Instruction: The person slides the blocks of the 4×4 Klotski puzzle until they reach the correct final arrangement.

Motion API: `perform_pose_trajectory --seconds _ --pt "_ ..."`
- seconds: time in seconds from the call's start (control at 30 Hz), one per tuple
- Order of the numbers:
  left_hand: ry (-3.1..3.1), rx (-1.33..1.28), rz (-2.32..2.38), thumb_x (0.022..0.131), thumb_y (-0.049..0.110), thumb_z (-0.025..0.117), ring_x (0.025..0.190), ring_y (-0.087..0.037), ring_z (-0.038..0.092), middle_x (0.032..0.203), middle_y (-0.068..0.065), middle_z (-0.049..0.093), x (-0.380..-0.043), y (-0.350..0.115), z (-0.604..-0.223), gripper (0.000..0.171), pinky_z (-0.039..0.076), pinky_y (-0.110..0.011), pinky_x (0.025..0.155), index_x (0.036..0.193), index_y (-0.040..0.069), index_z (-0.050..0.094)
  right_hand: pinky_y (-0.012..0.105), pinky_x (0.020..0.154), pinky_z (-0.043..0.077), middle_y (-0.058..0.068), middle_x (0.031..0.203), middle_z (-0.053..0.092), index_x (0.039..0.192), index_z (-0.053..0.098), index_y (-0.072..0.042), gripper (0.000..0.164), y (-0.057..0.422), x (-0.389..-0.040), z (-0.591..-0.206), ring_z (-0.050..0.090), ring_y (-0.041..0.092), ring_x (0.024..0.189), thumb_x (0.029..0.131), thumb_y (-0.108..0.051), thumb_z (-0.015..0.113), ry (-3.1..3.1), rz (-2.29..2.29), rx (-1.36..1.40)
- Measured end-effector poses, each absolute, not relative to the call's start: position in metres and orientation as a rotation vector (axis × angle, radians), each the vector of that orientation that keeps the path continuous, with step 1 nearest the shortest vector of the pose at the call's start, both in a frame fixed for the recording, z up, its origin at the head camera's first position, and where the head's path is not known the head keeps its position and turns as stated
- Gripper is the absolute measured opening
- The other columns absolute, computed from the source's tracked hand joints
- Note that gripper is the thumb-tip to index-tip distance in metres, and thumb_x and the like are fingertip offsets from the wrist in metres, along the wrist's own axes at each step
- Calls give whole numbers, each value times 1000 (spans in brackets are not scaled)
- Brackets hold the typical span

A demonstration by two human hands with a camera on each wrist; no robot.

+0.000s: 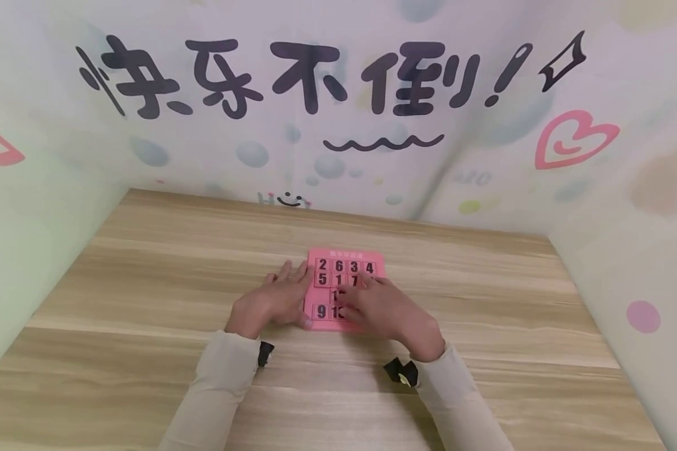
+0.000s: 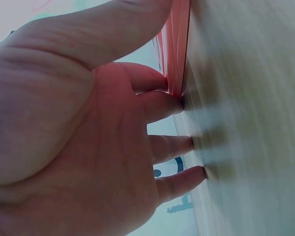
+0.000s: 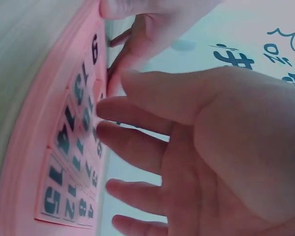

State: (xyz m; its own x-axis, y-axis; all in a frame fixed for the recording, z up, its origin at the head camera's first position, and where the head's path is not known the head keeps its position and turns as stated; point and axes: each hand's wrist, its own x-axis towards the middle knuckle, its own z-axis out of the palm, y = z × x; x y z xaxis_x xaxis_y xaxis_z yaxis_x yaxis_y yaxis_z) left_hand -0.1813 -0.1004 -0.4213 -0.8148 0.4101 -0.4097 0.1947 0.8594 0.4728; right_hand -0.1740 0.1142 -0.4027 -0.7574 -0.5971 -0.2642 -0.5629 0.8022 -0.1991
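Observation:
A pink number slide puzzle (image 1: pixel 346 255) lies flat on the table, with black numbers on its square tiles. In the head view, a gap shows at the left of the third row, above the 9 tile (image 1: pixel 321 312). My left hand (image 1: pixel 279 299) rests along the puzzle's left side, thumb at the near corner and index finger farther up; its other fingertips touch the tabletop in the left wrist view. My right hand (image 1: pixel 385 307) reaches over the tiles from the right, index and middle fingertips at the third row, fingers loosely extended. It hides several right-hand tiles in the head view.
The wood-grain table (image 1: pixel 163 282) extends around the puzzle. A printed backdrop (image 1: pixel 293 150) with large black characters stands behind it, and pale walls close off both sides. Black straps (image 1: pixel 402 372) show at the cuffs.

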Motion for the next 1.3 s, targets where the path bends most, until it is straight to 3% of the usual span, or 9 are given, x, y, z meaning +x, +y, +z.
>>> perform_pose_trajectory --seconds 0.37,0.47,0.67,0.87,1.1,1.3 --pt "2520 441 567 84 30 78 152 -41 -8 166 -14 1 -180 -101 -420 104 4 -61 121 159 3 12 54 116 33 17 150 47 134 64 -20 34 115 -168 -399 35 36 145 103 -29 54 2679 -131 -844" --pt "2519 439 559 84 31 78 152 -41 -8 166 -14 0 -180 -101 -420 104 4 -61 122 159 4 11 53 115 35 18 147 50 134 65 -20 34 113 -168 -401 41 35 141 102 -29 55 2694 -131 -864" --pt "2516 444 571 84 30 78 151 -42 -7 166 -15 1 -180 -101 -420 103 4 -62 121 158 2 11 54 116 32 11 149 50 138 61 -20 37 111 -168 -402 41 35 142 102 -30 54 2679 -142 -881" --pt "2514 434 569 84 30 78 152 -41 -8 166 -15 1 -180 -100 -420 104 3 -61 121 158 3 11 54 113 38 22 150 45 140 58 -20 42 108 -167 -404 48 37 135 101 -34 57 2692 -134 -887" --pt "2515 435 566 84 30 78 151 -42 -8 166 -15 2 -180 -100 -420 104 3 -62 121 158 2 12 56 115 34 15 149 49 138 61 -18 39 106 -165 -404 39 36 143 101 -29 58 2679 -179 -915" --pt "2512 440 565 84 30 78 151 -42 -9 166 -16 1 -180 -101 -419 104 3 -62 121 158 2 11 53 116 34 11 147 52 137 62 -18 38 105 -165 -405 40 34 142 100 -28 58 2683 -180 -939"
